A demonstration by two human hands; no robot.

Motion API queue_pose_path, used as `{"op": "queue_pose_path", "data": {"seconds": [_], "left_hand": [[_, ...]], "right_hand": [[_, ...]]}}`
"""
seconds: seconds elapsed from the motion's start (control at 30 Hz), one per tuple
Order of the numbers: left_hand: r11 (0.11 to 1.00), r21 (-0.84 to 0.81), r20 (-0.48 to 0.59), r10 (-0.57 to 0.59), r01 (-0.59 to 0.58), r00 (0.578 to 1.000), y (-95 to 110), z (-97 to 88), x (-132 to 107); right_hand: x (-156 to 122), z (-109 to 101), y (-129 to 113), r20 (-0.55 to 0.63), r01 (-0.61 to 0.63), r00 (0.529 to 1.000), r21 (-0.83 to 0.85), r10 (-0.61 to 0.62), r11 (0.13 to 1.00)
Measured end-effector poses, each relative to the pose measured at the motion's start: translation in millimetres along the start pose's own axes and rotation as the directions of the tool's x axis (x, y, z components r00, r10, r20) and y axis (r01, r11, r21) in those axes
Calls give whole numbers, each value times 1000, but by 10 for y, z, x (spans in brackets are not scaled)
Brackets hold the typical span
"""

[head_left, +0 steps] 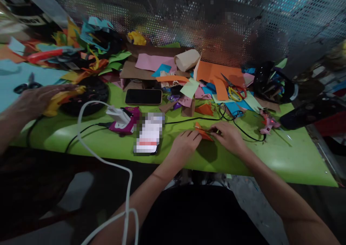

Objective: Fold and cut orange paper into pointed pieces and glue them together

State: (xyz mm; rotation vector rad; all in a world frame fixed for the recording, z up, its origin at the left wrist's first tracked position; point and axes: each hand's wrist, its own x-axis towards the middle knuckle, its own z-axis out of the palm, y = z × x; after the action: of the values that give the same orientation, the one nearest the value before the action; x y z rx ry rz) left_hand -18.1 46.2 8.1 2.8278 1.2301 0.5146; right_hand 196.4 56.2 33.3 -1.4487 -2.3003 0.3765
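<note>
Near the front of the green table point(305, 158), my left hand point(186, 141) has its fingers closed on a small folded piece of orange paper point(203, 134). From the other side my right hand point(226, 135) pinches at the paper's right edge. Something thin shows at those fingertips, but I cannot make out whether it is a stick or the paper's edge. A lit phone point(148, 135) lies left of my left hand. To the right of my right hand rests a pink glue gun point(269, 124) with a black cord.
Scissors point(234, 90) lie among paper scraps point(189, 88) behind my hands. A dark phone point(143, 96) and a magenta power strip point(125, 120) are to the left; a white cable point(108, 162) hangs over the edge. Another person's hand point(40, 100) holds yellow paper at far left.
</note>
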Motion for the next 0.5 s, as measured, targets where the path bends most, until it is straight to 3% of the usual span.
{"op": "queue_pose_path", "data": {"seconds": [0.27, 0.5], "left_hand": [[998, 30, -30, -49, 50, 998, 51, -70, -102], [999, -4, -70, -37, 36, 997, 45, -74, -75]], "right_hand": [[2, 145, -107, 44, 106, 994, -91, -103, 990], [-64, 53, -32, 76, 191, 980, -113, -183, 975]]}}
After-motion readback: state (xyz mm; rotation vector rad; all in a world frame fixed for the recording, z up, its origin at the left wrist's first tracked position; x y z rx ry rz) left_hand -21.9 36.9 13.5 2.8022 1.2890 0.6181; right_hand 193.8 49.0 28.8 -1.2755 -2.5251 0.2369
